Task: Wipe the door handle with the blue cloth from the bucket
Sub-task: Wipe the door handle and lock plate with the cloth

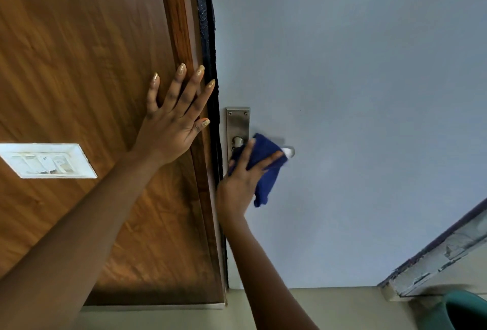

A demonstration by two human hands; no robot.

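A metal door handle (289, 151) juts from a steel backplate (238, 124) on the pale grey door (355, 92). My right hand (243, 179) presses the dark blue cloth (266, 169) over the lever, so only the lever's tip and its base by the plate show. The cloth's loose end hangs below my fingers. My left hand (175, 119) lies flat with fingers spread on the brown wooden frame (181, 26) just left of the door's edge, holding nothing.
A white switch plate (47, 160) is set in the wooden panel at the left. The rim of a green bucket (463, 311) shows at the bottom right, beside a worn pale ledge (442, 256). Beige floor runs along the bottom.
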